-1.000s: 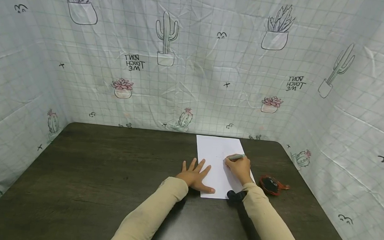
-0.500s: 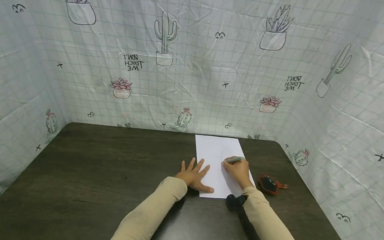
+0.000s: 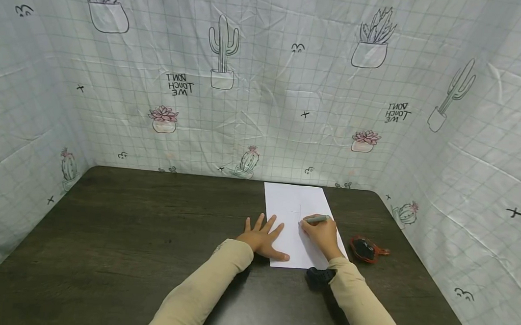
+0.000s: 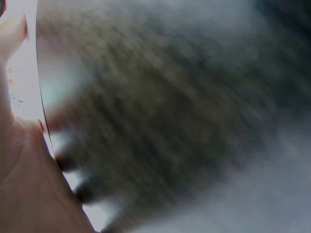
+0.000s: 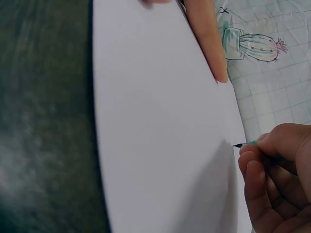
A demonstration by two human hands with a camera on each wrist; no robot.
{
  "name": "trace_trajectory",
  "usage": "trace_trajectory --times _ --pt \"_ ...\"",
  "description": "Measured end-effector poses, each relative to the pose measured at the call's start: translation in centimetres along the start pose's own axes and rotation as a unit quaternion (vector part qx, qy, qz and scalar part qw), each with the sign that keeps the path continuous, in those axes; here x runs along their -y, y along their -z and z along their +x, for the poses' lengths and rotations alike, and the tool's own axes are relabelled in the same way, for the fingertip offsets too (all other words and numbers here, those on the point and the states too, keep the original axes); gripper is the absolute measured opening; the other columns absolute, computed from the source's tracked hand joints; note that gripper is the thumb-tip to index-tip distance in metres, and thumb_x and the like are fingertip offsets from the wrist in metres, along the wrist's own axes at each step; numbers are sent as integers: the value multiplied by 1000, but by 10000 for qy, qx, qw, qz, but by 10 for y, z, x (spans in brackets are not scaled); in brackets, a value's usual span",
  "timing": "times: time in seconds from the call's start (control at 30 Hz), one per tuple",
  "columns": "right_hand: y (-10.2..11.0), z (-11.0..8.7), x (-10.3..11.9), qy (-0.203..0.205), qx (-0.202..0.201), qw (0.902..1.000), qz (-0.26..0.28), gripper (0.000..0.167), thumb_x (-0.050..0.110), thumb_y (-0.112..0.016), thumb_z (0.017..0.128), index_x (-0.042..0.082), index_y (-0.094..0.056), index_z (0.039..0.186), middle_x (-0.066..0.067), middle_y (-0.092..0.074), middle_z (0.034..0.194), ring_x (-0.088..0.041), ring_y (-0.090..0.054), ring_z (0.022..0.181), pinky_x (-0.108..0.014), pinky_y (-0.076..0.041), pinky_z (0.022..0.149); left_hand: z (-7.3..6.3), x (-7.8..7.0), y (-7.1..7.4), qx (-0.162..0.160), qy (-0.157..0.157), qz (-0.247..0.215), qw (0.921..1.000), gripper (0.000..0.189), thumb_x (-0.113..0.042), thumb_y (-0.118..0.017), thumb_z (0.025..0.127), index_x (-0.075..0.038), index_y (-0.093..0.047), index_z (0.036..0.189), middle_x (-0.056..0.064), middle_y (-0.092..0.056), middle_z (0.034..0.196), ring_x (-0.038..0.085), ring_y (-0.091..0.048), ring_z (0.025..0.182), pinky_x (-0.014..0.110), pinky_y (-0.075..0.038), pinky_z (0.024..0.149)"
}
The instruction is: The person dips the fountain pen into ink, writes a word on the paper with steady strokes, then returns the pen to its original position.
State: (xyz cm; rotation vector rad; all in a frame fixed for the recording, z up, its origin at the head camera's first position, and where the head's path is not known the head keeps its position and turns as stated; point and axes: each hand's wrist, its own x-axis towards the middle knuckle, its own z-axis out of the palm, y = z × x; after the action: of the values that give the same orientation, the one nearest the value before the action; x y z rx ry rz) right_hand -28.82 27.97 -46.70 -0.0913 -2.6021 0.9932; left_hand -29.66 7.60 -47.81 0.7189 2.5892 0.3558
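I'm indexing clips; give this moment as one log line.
right hand: grips pen, tip at paper | left hand: spread, partly on paper | paper: thin lines drawn

The white sheet of paper point(image 3: 283, 199) lies flat on the worktop point(image 3: 151, 215), between twelve and one o'clock from me, thin crossing lines on its twelve o'clock half. My right grip point(image 3: 322, 233) pinches the grey-green pen point(image 3: 318, 218), slanted, dark tip at the paper, butt towards three o'clock.

Paper point(image 3: 281, 198) is showing white, pen point(image 3: 318, 218) grey-green, sleeves point(image 3: 207, 285) beige; tabletop point(image 3: 159, 231) is displaying dark-brown woodgrain; white backdrop point(image 3: 270, 65) is bearing green grid, cactus print
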Motion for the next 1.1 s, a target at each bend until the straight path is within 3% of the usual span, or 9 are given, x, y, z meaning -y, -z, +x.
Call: trace_trajectory --times 0.3,0.57,0.87,1.1 --pt "-2 -3 3 110 78 9999 -34 9 12 -76 79 5 -76 83 -3 -70 65 -15 -63 66 -28 -47 63 -9 -4 8 46 63 34 10000 98 -79 -51 78 -37 -6 154 -7 10 161 28 17 146 61 14 110" --pt "-1 -2 9 242 344 9989 199 12 14 -76 81 4 -76 87 -5 -72 69 -8 -64 59 -21 -47 57 0 3 0 17 26 100 9999 101 -84 -47 75 -40 -2 153 -9 14 160 27 20 145 62 15 109" --pt "12 12 5 -89 120 9990 420 16 18 -73 85 3 -75 93 -10 -74 78 -15 -70 66 -21 -51 57 -10 -4 8 51 88 78 9999 98 -79 -50 77 -38 -5 154 -8 11 161 27 17 146 61 13 111" --pt "14 21 -1 -197 46 9995 258 16 17 -73 85 3 -75 93 -9 -74 77 -12 -69 64 -21 -49 56 -4 -1 4 24 13 10 10000 100 -82 -49 75 -40 -3 154 -8 12 161 27 19 145 61 14 110"
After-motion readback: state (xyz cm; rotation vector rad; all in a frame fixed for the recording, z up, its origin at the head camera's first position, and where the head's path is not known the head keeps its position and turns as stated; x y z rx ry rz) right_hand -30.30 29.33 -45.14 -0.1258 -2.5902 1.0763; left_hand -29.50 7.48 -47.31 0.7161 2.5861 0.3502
